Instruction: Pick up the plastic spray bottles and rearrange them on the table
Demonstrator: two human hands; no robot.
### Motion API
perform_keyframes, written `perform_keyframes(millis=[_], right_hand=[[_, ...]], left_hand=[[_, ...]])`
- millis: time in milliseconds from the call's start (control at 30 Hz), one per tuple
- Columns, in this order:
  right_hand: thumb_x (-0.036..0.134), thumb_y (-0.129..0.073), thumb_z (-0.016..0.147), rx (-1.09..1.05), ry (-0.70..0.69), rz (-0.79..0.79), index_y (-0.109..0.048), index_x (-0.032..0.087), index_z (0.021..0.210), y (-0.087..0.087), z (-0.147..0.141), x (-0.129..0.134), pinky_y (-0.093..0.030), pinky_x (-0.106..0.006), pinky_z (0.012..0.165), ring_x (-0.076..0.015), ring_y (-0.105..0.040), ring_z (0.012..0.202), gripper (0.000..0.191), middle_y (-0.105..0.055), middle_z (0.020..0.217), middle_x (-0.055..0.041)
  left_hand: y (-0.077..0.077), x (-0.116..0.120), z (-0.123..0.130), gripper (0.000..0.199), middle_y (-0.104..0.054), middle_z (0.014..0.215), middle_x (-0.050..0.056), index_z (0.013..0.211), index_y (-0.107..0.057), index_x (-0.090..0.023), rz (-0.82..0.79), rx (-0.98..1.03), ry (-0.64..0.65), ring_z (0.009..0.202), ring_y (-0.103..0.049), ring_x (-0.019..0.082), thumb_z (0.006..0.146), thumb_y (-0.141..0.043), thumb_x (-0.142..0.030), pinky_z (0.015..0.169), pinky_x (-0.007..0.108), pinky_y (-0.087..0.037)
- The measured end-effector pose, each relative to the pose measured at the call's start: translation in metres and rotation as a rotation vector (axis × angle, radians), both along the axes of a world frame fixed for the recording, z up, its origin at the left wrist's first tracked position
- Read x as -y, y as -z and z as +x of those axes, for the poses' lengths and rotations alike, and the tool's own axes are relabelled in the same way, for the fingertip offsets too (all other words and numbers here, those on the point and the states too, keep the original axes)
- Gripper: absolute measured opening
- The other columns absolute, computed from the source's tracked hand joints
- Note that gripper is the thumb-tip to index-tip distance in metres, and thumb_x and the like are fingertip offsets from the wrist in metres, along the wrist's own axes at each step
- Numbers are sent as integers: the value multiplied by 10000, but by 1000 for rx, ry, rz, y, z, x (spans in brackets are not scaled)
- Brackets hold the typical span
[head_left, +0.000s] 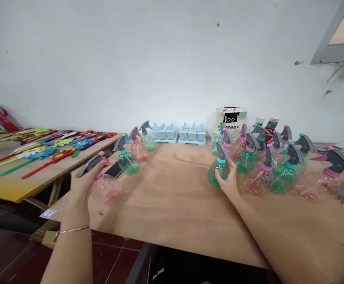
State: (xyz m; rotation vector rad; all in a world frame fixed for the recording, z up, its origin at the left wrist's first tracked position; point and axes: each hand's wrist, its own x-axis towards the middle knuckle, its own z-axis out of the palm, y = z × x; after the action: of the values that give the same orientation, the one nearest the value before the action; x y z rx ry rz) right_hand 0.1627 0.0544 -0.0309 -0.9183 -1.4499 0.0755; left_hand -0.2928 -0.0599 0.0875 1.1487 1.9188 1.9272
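My left hand (84, 181) is closed around the neck of a pink spray bottle (108, 190) with a grey trigger head, near the table's left edge. Behind that bottle stand a green spray bottle (128, 162), a pink one (139, 150) and a smaller green one (148, 142) in a row. On the right, my right hand (228, 179) grips the round body of a green spray bottle (215, 173) with a turquoise collar. Several more pink and green spray bottles (257, 181) crowd together just right of that hand.
Pale blue popsicle molds (192, 135) stand against the wall beside a paper bag (231, 118). A dark phone (113, 169) lies behind the left bottle. Colourful flower-shaped sticks (61, 156) cover a second table at left. A black bag (172, 264) sits below the front edge.
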Motion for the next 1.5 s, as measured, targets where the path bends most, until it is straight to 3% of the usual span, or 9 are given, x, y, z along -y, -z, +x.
perform_keyframes(millis=[233,467,700,767,833,933,1033,1200,1500], right_hand=[[352,-665,832,-19,-4,-10,-400,193,1356,0,0,1,-427,-521,1110,-281,-548,1247,609,-529,1301,-148],[362,-660,827,-37,-18,-26,-399,183,1360,1,-1,1,-410,-546,1125,-301,-533,1273,620,-530,1298,-161],[363,-637,857,-55,-14,0,-378,208,1403,-2,-8,6,-362,-542,1175,-302,-461,1379,624,-463,1437,-168],[374,-631,868,-96,-28,-52,-345,209,1439,-3,-11,7,-361,-538,1179,-298,-452,1391,659,-453,1456,-167],[391,-630,871,-114,-64,-118,-353,211,1443,-2,-13,9,-374,-533,1172,-297,-468,1381,660,-482,1440,-159],[432,-655,856,-80,-152,-183,-435,208,1387,0,-18,12,-402,-532,1152,-305,-516,1339,617,-542,1397,-153],[444,-663,858,-33,-257,-199,-469,200,1365,2,-24,16,-419,-534,1139,-307,-547,1314,595,-575,1380,-160],[442,-661,861,11,-342,-180,-506,211,1357,11,-34,19,-441,-530,1129,-301,-566,1308,569,-608,1370,-151],[396,-678,863,114,-330,-42,-634,244,1227,-6,-36,26,-530,-454,1012,-266,-655,1151,396,-693,1221,-108]], left_hand=[[6,-40,-7,223,-571,489,-113,747,-729,-144,129,202,-230,499,-451,56,569,-861,-162,530,216,-435],[19,-56,-21,295,-607,641,-88,802,-679,-163,182,127,-234,662,-552,107,565,-850,-203,671,264,-506],[58,-29,-11,758,-545,1134,79,1061,-439,-230,749,-212,-721,1044,-574,261,650,-531,-861,945,501,-476],[57,-22,19,888,-510,1118,99,1072,-422,-225,850,-386,-628,1046,-564,290,581,-455,-965,925,513,-481],[51,-20,68,814,-511,1084,78,1038,-415,-241,794,-428,-339,1062,-570,287,604,-514,-922,922,488,-491],[43,-28,155,581,-581,1157,87,1137,-510,-233,326,-390,303,1138,-581,270,767,-656,-656,1033,473,-440],[40,-48,226,858,-484,1423,166,1327,-443,-219,42,-249,665,1365,-454,344,644,-802,-595,1134,513,-356],[29,-83,278,1017,-416,1492,187,1389,-407,-214,39,-135,742,1446,-358,372,546,-897,-502,1198,538,-255],[39,-102,284,503,-602,1153,97,1097,-547,-199,103,-13,701,1145,-585,251,668,-796,-279,1024,424,-452]])
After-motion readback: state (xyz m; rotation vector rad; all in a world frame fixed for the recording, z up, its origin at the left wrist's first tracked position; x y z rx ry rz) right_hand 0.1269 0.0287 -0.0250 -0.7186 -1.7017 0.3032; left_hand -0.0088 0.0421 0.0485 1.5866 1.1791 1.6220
